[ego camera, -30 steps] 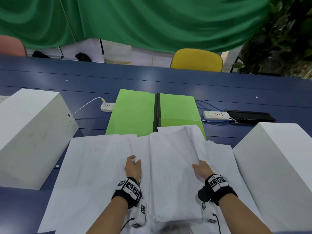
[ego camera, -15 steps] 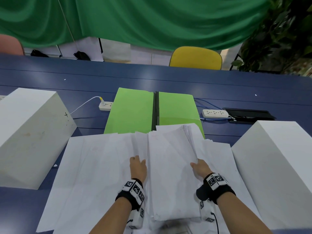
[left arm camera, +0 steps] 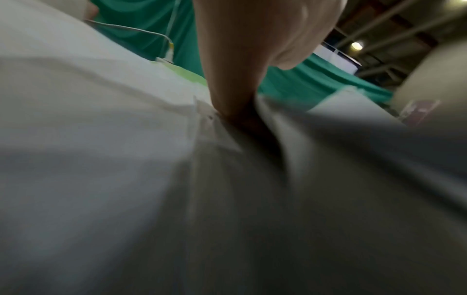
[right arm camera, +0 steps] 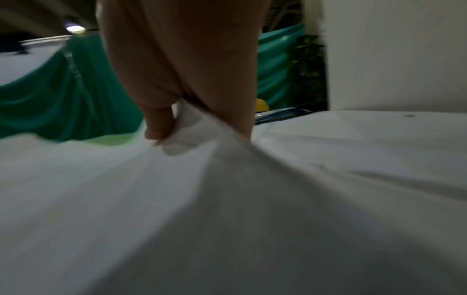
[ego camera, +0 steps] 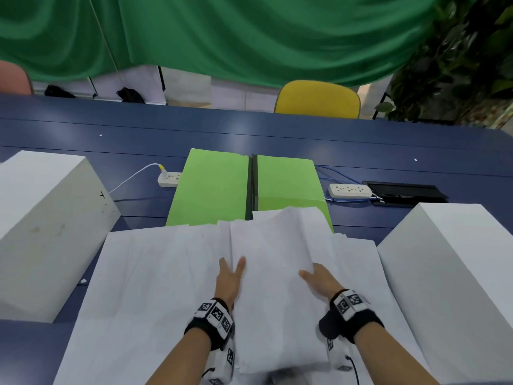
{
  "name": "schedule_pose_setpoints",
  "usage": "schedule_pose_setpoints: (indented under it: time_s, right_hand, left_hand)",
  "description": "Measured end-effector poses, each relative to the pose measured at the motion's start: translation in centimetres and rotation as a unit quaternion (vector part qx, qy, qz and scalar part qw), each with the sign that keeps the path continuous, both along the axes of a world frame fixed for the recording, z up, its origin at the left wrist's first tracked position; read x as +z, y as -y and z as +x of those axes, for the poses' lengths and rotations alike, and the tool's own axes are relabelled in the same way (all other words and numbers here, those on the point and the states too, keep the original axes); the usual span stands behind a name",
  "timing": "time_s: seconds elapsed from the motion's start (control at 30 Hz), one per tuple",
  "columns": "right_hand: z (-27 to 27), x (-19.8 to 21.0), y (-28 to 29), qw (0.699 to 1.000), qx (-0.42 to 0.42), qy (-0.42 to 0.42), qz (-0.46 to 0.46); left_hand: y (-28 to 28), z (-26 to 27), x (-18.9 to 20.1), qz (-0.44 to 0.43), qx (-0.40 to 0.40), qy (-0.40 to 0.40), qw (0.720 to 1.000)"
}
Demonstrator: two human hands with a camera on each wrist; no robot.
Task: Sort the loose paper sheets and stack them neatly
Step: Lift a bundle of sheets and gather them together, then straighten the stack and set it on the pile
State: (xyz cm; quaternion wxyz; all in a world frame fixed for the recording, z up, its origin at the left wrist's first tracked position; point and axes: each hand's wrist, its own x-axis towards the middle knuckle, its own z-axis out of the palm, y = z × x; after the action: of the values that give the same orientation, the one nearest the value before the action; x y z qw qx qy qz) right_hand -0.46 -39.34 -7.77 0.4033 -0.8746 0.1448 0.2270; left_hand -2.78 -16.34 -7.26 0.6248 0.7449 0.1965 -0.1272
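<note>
A thick stack of white paper sheets (ego camera: 272, 273) lies in the middle of the blue table (ego camera: 249, 134), its far end over an open green folder (ego camera: 213, 190). More loose sheets (ego camera: 152, 287) spread flat to the left, and others (ego camera: 361, 259) to the right. My left hand (ego camera: 230, 276) lies with straight fingers at the stack's left edge; the left wrist view shows a finger (left arm camera: 227, 79) dipping between sheets. My right hand (ego camera: 319, 279) holds the stack's right edge. In the right wrist view its thumb (right arm camera: 159, 127) and fingers pinch the lifted paper (right arm camera: 202, 179).
Two big white blocks flank the papers, one at the left (ego camera: 47, 218) and one at the right (ego camera: 458, 273). Power strips (ego camera: 168, 179) (ego camera: 349, 190) and a black cable box (ego camera: 405, 190) lie behind. A yellow chair (ego camera: 317, 100) stands across the table.
Both hands have slid forward along the sides of the stack. The left hand has moved right against its edge and its fingers have straightened.
</note>
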Motion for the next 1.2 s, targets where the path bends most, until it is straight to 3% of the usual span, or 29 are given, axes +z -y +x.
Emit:
schedule_pose_setpoints:
  time_s: [0.1,0.2,0.33,0.43,0.53,0.63,0.7,0.87,0.93,1.0,1.07,1.13,1.2]
  right_hand:
    - [0.3,-1.0,-0.2,0.999,-0.015,0.037,0.022]
    - [0.3,0.3,0.8,0.974,-0.113,0.087,0.177]
    - [0.1,6.2,0.3,0.921,-0.115,0.142,0.345]
    - [0.3,12.1,-1.8,0.897,-0.111,0.267,0.334]
    - [0.6,15.4,-3.3,0.866,-0.137,0.349,0.33]
    - [0.2,16.9,-3.8,0.852,-0.144,0.372,0.339]
    - [0.0,16.5,-3.6,0.858,-0.135,0.357,0.344]
    - [-0.2,11.3,-3.7,0.935,-0.108,0.239,0.239]
    - [-0.1,10.7,-3.5,0.935,-0.123,0.257,0.211]
    - [0.2,11.2,-3.0,0.937,-0.134,0.265,0.183]
    - [0.7,10.5,-2.1,0.948,-0.153,0.235,0.153]
    - [0.8,8.1,-1.2,0.966,-0.159,0.174,0.105]
    - [0.5,4.2,-0.4,0.986,-0.124,0.101,0.038]
  left_hand:
    - [0.2,0.3,0.2,0.025,-0.025,0.038,0.999]
    - [-0.5,0.8,2.9,-0.023,-0.027,0.148,0.988]
    - [-0.9,1.2,9.5,-0.088,-0.042,0.26,0.961]
    - [-0.7,1.3,13.8,-0.095,-0.06,0.287,0.951]
    - [-0.6,1.0,17.1,-0.097,-0.025,0.329,0.939]
    - [-1.3,0.5,18.3,-0.134,-0.001,0.377,0.917]
    - [-2.0,0.4,17.9,-0.138,0.025,0.384,0.913]
    - [-2.0,0.8,13.7,-0.107,-0.008,0.293,0.95]
    - [-2.3,1.1,11.4,-0.116,0.008,0.249,0.961]
    - [-3.2,1.5,8.6,-0.115,0.081,0.198,0.97]
    - [-4.2,1.9,5.4,-0.014,0.129,0.124,0.984]
    - [-4.6,1.8,2.5,0.102,0.08,0.029,0.991]
    - [-4.3,1.7,0.4,0.16,0.017,-0.034,0.986]
